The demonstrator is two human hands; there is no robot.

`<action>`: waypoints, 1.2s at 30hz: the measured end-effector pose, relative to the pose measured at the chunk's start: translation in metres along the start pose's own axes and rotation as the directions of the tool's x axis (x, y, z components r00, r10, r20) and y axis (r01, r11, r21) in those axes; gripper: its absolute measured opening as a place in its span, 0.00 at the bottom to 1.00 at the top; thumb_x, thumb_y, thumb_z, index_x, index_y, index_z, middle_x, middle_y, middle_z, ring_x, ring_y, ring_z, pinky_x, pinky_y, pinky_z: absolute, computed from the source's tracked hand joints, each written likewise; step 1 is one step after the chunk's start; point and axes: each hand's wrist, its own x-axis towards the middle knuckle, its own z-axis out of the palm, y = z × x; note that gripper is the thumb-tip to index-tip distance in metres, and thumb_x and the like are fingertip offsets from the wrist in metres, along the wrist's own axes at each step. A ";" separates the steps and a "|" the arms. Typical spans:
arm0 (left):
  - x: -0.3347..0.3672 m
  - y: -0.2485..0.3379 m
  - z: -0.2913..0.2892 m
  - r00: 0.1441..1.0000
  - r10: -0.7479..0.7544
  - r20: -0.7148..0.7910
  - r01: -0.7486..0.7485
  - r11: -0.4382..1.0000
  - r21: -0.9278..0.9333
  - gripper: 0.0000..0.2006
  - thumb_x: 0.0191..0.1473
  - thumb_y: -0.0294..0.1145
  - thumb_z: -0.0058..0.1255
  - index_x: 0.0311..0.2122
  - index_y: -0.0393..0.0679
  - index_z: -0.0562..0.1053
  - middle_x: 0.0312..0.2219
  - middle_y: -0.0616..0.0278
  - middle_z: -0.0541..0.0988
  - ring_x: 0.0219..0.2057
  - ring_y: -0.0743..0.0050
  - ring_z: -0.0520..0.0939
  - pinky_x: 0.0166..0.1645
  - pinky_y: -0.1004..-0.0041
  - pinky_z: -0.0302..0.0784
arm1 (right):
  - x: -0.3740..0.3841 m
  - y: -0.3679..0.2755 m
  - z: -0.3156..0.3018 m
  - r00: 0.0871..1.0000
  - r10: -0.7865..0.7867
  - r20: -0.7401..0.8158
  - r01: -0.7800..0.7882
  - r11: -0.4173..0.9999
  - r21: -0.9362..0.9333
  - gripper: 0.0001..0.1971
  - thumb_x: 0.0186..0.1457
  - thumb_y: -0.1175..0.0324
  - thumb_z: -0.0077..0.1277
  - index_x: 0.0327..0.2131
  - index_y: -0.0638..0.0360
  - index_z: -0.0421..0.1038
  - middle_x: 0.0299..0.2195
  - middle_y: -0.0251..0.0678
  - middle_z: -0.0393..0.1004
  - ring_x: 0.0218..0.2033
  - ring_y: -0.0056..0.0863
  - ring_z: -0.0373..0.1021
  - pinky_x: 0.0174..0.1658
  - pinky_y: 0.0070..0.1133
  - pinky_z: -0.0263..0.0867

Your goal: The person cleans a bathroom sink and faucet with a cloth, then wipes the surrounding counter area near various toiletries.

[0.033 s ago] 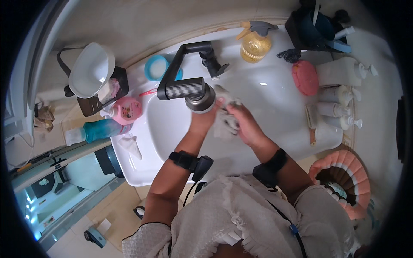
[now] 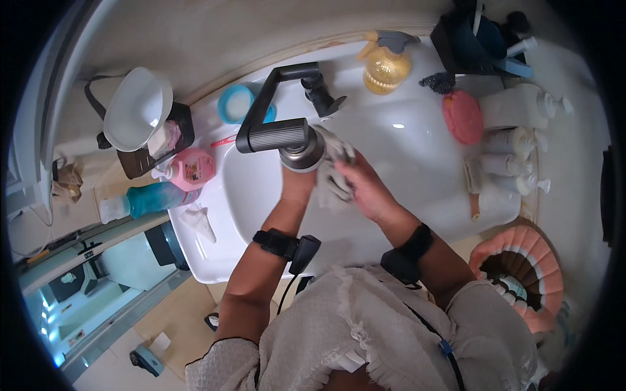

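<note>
Beneath the dark faucet (image 2: 301, 146), a grey-white cloth (image 2: 332, 188) hangs bunched over the white sink (image 2: 264, 202). My right hand (image 2: 366, 186) grips the cloth's right side, its fingers curled into the folds. My left hand (image 2: 300, 184) is at the cloth's left side, mostly behind the round faucet head; its fingers are hidden. The cloth's upper part reaches up beside the faucet head, and its lower folds are blurred by motion.
A pink pump bottle (image 2: 194, 168), a teal bottle (image 2: 153, 199) and a blue tub (image 2: 236, 104) stand left. A yellow spray bottle (image 2: 387, 68) is at the back. At right are a pink sponge (image 2: 463, 117), a brush (image 2: 472, 182) and several pump bottles (image 2: 515, 143).
My left hand has shifted left and down, more behind the faucet head. The cloth has moved slightly left and its folds have turned; my right hand has shifted a little.
</note>
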 end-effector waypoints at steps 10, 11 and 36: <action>0.070 0.071 -0.012 0.904 0.325 0.279 -0.427 0.639 0.640 0.26 0.45 0.24 0.52 0.53 0.49 0.68 0.36 0.51 0.72 0.35 0.56 0.76 0.41 0.70 0.71 | 0.047 0.008 0.001 0.996 -0.030 0.090 0.002 0.956 0.294 0.20 0.59 0.69 0.41 0.54 0.60 0.56 0.50 0.34 0.66 0.52 0.26 0.63 0.55 0.26 0.58; 0.070 0.069 -0.011 0.912 0.319 0.258 -0.410 0.656 0.634 0.26 0.44 0.26 0.52 0.53 0.50 0.68 0.35 0.52 0.71 0.35 0.56 0.76 0.40 0.69 0.72 | 0.050 0.009 0.000 0.995 -0.027 0.100 -0.003 0.955 0.295 0.19 0.59 0.69 0.40 0.54 0.60 0.57 0.50 0.34 0.66 0.52 0.26 0.63 0.55 0.26 0.58; 0.081 0.024 0.001 0.960 0.113 -0.255 -0.115 0.993 0.007 0.20 0.47 0.27 0.57 0.47 0.34 0.70 0.34 0.55 0.76 0.32 0.72 0.77 0.40 0.74 0.72 | 0.037 0.024 -0.002 0.992 0.017 0.128 -0.050 0.965 0.257 0.21 0.62 0.67 0.32 0.57 0.60 0.53 0.55 0.37 0.62 0.55 0.28 0.61 0.57 0.29 0.58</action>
